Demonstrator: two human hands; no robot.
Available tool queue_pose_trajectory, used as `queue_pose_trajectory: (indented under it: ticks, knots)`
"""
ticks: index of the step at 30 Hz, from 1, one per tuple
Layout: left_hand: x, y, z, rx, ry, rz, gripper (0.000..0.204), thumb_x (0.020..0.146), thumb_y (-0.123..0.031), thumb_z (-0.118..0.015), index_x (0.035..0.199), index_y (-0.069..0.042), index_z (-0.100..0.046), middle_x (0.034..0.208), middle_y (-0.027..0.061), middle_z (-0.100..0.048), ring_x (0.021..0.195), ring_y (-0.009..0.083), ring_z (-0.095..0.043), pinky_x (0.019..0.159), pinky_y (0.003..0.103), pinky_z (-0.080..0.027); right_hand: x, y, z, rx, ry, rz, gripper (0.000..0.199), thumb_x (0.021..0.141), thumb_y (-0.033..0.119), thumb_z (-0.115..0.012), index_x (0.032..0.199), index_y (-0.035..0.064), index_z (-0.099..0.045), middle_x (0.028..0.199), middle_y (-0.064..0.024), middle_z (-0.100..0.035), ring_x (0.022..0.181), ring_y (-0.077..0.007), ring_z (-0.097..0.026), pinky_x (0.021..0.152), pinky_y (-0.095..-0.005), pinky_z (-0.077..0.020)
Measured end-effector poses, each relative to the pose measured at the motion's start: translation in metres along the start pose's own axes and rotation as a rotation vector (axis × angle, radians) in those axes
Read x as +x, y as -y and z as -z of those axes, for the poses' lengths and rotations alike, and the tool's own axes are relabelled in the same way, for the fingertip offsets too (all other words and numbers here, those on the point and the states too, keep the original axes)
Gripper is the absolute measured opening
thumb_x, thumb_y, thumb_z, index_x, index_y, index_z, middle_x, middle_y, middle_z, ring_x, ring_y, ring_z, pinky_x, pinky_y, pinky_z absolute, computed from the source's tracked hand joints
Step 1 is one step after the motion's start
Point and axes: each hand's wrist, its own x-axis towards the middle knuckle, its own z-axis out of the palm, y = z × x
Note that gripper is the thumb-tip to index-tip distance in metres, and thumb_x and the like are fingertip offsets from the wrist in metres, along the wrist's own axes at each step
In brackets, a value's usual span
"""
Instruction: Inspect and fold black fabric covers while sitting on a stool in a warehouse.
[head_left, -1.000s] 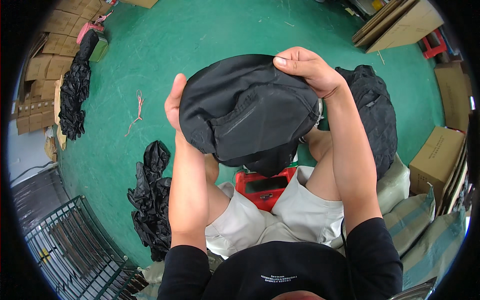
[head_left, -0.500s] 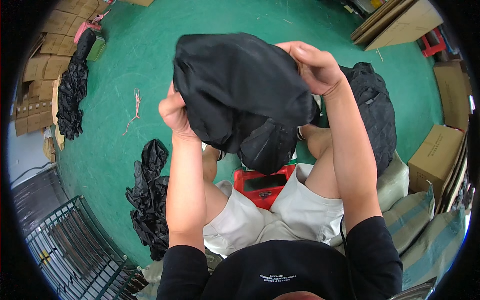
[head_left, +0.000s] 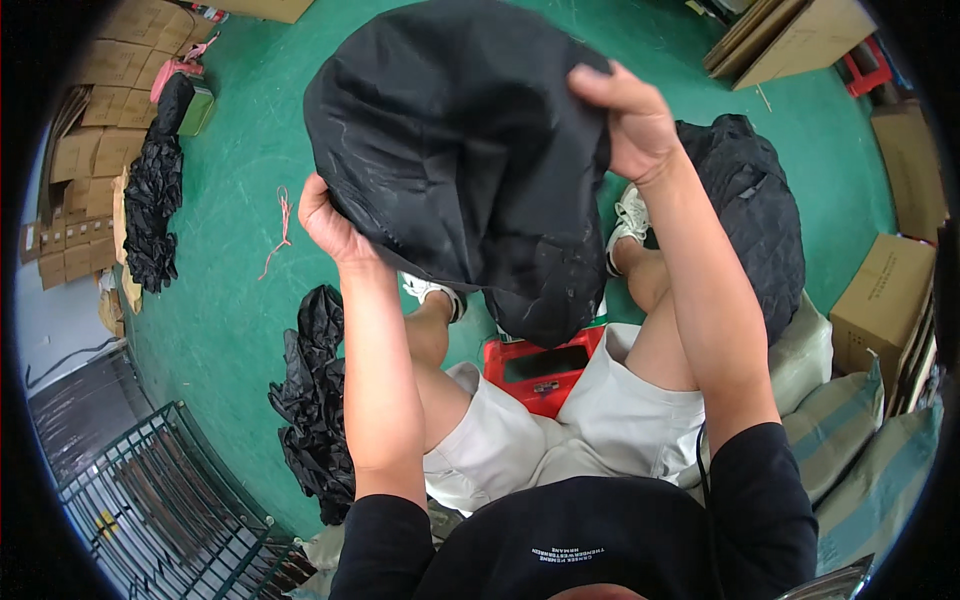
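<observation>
A black fabric cover, rounded and puffed out with a seam along its lower left edge, is stretched between my hands above my knees. My left hand grips its left edge, with the fingers partly hidden behind the cloth. At its upper right edge, my right hand has the thumb over the fabric and the fingers tucked behind. Below the cover, a bulge of black cloth hangs over a red plastic container between my legs. Whether that bulge belongs to the same piece cannot be made out.
A pile of black fabric lies by my right leg, crumpled black cloth by my left. Cardboard boxes and woven sacks stand at the right. A metal rack is at the lower left, a pink string on the green floor.
The black cover has risen and opened out wider, its upper part now reaching the top of the view. My left hand has shifted left along its edge; my right hand stays at the right edge.
</observation>
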Motion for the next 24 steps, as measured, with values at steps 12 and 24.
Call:
queue_pose_trajectory:
  ticks: [12, 24]
  knots:
    - [0.014, 0.038, -0.020, 0.398, -0.439, 0.118, 0.045, 0.081, 0.003, -0.045, 0.125, 0.006, -0.054, 0.126, 0.0192, -0.060, 0.117, 0.0324, -0.059, 0.103, 0.048, -0.046, -0.002, 0.000, 0.021, 0.244, 0.166, -0.011, 0.050, 0.097, 0.029, -0.051, 0.137, -0.0018, -0.046, 0.136, -0.0196, -0.053, 0.120, -0.0326, -0.058, 0.105, -0.0446, -0.0455]
    - [0.006, 0.014, -0.021, -0.026, -0.095, 0.058, 0.056, 0.075, 0.008, -0.041, 0.130, 0.008, -0.049, 0.136, 0.0218, -0.052, 0.129, 0.0343, -0.048, 0.115, 0.049, -0.032, -0.012, 0.001, 0.013, 0.374, 0.192, 0.052, 0.051, 0.096, 0.039, -0.051, 0.130, 0.0017, -0.055, 0.130, -0.0149, -0.059, 0.119, -0.0290, -0.057, 0.103, -0.0423, -0.0456]
